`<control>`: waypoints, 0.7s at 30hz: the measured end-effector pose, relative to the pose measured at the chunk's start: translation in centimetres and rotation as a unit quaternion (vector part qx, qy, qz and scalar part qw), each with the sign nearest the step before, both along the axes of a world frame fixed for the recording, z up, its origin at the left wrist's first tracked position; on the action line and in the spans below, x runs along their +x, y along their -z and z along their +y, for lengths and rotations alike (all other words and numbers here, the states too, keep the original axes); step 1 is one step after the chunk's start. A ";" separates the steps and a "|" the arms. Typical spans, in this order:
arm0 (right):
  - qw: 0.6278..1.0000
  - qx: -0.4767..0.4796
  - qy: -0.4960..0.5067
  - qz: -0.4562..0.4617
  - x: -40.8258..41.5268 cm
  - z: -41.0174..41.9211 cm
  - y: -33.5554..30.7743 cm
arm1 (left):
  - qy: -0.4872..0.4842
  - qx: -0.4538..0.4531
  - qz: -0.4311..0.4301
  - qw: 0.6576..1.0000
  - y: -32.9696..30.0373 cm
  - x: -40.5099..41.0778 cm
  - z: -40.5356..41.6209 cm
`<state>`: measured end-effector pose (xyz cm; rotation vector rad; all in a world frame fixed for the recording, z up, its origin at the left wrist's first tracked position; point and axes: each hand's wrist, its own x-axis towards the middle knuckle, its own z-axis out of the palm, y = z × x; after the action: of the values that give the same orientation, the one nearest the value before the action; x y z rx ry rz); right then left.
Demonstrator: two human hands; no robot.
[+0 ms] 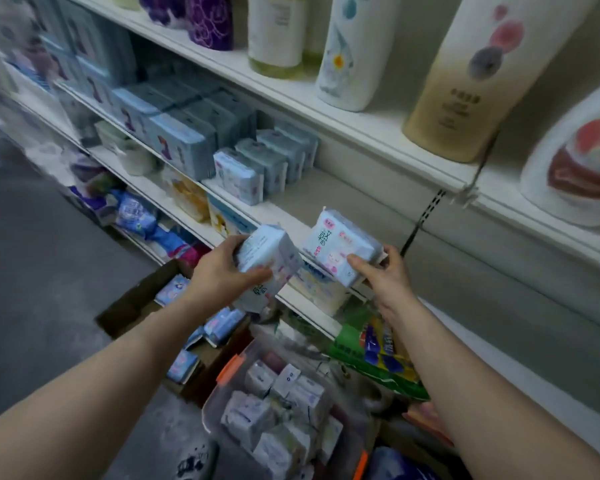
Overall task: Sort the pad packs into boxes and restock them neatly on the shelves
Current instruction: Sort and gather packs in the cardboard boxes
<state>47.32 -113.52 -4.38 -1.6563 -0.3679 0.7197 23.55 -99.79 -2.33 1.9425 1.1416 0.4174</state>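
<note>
White shop shelving fills the view, bottles on the top board, and the middle shelf holds a row of blue pad boxes on the left, then a short line of upright pad packs, with bare board to their right. So restocking looks partly done: the row is started but not filled. Below on the floor sit a brown cardboard box with a few packs scattered loose in it, and a clear plastic bin with orange latches, full of jumbled packs, so plenty is left to sort and shelve. A green bag lies beside the bin. Left hand grips one pad pack, fingers wrapped round it, tilted, just off the shelf's front edge. Right hand pinches a second pad pack, held over the same edge near the bare stretch. Neither pack is placed yet; I judge both are headed for the gap beside the standing line.
</note>
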 end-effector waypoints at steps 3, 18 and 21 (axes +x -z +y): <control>0.998 0.002 0.049 -0.038 2.8 4.1 1.3 | 0.045 0.032 -0.005 0.998 1.2 3.0 3.8; 0.974 -0.043 0.080 -0.209 13.2 19.6 5.6 | 0.225 0.115 -0.019 0.967 4.2 15.1 16.8; 0.974 -0.053 0.062 -0.211 13.9 21.5 5.8 | 0.234 0.114 -0.012 0.966 4.6 15.9 17.8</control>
<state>61.24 -91.97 -10.13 -1.9155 -0.5285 0.2917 39.41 -82.03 -6.94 2.3180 0.6051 0.3224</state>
